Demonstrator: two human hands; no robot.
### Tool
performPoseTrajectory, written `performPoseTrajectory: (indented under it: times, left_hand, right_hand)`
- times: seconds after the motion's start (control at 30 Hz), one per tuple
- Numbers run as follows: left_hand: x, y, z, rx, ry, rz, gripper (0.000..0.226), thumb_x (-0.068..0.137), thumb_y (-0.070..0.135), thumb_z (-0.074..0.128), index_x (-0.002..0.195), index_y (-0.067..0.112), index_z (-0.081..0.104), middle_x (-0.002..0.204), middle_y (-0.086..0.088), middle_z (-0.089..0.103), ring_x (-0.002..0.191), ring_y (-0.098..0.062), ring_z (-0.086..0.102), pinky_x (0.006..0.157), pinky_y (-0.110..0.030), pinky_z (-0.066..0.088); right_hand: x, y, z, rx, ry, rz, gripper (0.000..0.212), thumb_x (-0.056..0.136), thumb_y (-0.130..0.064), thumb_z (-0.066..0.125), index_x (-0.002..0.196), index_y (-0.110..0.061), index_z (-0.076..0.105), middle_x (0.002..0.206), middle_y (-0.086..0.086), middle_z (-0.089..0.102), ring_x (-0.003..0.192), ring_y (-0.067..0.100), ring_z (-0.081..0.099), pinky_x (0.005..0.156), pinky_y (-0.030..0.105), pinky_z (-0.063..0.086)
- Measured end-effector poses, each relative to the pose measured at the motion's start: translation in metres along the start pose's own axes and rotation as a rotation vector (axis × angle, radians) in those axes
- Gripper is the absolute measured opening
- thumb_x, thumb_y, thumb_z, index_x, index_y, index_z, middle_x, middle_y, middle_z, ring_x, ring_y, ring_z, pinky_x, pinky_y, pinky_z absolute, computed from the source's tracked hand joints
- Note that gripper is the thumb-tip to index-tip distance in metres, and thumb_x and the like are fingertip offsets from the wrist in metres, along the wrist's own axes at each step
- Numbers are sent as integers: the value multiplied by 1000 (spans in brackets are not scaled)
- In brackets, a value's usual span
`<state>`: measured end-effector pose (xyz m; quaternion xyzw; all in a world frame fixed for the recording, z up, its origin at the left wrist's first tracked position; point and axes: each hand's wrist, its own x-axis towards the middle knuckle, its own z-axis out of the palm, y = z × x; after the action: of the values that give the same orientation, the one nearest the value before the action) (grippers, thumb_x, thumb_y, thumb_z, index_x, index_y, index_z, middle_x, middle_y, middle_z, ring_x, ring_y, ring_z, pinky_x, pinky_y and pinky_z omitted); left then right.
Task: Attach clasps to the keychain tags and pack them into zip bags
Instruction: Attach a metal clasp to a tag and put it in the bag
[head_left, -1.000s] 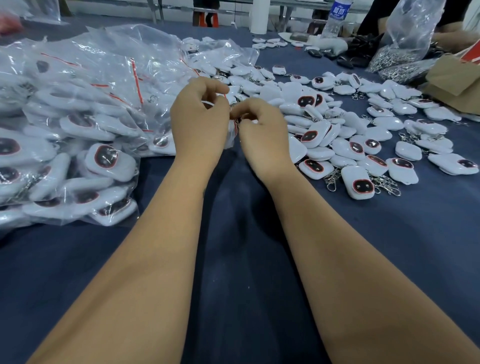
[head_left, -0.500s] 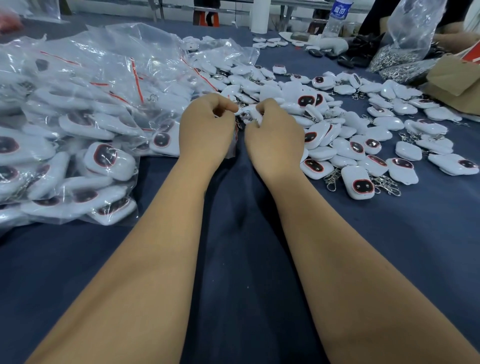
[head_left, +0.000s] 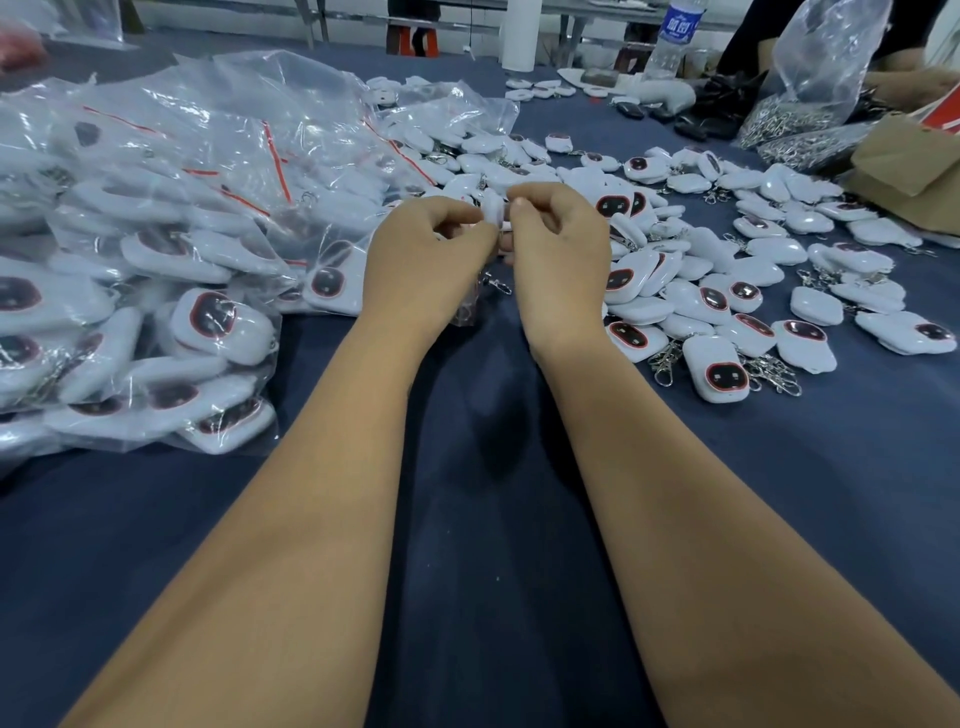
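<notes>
My left hand (head_left: 423, 260) and my right hand (head_left: 558, 249) meet above the blue table (head_left: 467, 519), fingers curled. Between their fingertips they pinch a white keychain tag (head_left: 492, 210). A metal clasp (head_left: 497, 286) hangs below the hands, beside a small clear zip bag (head_left: 465, 306) that dangles under my left hand. Much of the tag is hidden by my fingers. Loose white tags with dark red-rimmed faces (head_left: 722, 371) lie scattered to the right.
A big heap of filled zip bags (head_left: 156, 249) covers the left side. At the far right stand a clear bag of metal clasps (head_left: 800, 114), a brown cardboard box (head_left: 914, 166) and a water bottle (head_left: 672, 36). Another person's arm shows at the top right.
Both hands have lifted slightly off the pile, and the white tag now shows between the fingertips. The clasp and small bag now hang visibly beneath them.
</notes>
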<state>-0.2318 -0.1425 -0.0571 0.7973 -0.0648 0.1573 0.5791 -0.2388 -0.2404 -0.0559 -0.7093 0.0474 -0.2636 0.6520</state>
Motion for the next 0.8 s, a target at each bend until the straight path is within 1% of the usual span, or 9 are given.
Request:
performPoseTrajectory:
  times: [0.1, 0.2, 0.3, 0.37, 0.47, 0.57, 0.63, 0.7, 0.8]
  left_hand:
    - [1, 1, 0, -44, -1, -30, 23, 82, 30, 59, 70, 12, 67, 61, 8, 56, 60, -12, 49, 66, -35, 46]
    - [2, 1, 0, -128, 15, -75, 49, 81, 41, 53, 85, -7, 62, 71, -8, 53, 65, -18, 47, 67, -38, 43]
    - [2, 4, 0, -147, 23, -76, 59, 79, 47, 52, 89, -10, 64, 76, -13, 54, 66, -20, 43, 66, -35, 39]
    - [2, 5, -1, -136, 32, -81, 55, 77, 49, 52, 82, -4, 67, 76, -11, 51, 66, -19, 41, 66, -34, 37]
    - [2, 4, -2, -136, 17, -100, 44, 72, 43, 55, 77, 0, 65, 74, -8, 48, 67, -18, 40, 66, -34, 37]
    - [3, 3, -2, -147, 24, -99, 40, 69, 35, 58, 73, -5, 61, 70, -9, 47, 67, -17, 40, 66, -32, 37]
    - [4, 1, -2, -189, 39, -98, 37, 73, 26, 59, 75, -11, 59, 68, -10, 46, 66, -18, 40, 66, -31, 37]
    - [6, 0, -2, -215, 38, -109, 29, 76, 21, 60, 73, -7, 61, 66, -10, 47, 65, -18, 42, 66, -31, 38]
    - [5, -1, -4, -209, 27, -111, 19, 81, 17, 61, 64, 10, 65, 59, -1, 50, 61, -14, 45, 63, -28, 41]
  right_hand:
    - [0, 1, 0, 58, -77, -46, 35, 81, 9, 50, 100, -16, 65, 95, -5, 69, 92, 5, 65, 82, 18, 51]
    - [-1, 2, 0, 62, -166, -94, 45, 77, 16, 50, 106, -16, 63, 101, -8, 67, 94, 1, 64, 78, 11, 47]
    - [-3, 1, 1, 69, -167, -117, 52, 73, 21, 42, 102, -18, 61, 96, -5, 70, 82, -2, 63, 67, 7, 43]
    - [-2, 0, -1, 80, -132, -147, 55, 71, 22, 37, 97, -21, 59, 89, -4, 72, 82, 4, 65, 68, 10, 44]
    - [-2, -1, -2, 114, -102, -129, 55, 73, 22, 35, 97, -21, 59, 91, 0, 72, 92, 9, 67, 80, 19, 51]
    - [0, 0, -1, 106, -25, -64, 42, 80, 15, 44, 105, -15, 60, 99, 2, 66, 92, 9, 64, 83, 18, 51]
    - [3, 1, 0, 135, -1, 38, 29, 86, 4, 52, 107, -13, 60, 98, 4, 64, 85, 13, 62, 86, 28, 55]
    - [4, 2, 2, 216, -73, 149, 18, 90, -1, 56, 103, -12, 61, 92, 7, 67, 76, 15, 64, 78, 33, 58]
    - [3, 4, 4, 274, -186, 144, 17, 91, 3, 56, 90, -13, 63, 76, 0, 68, 72, 18, 63, 73, 35, 56]
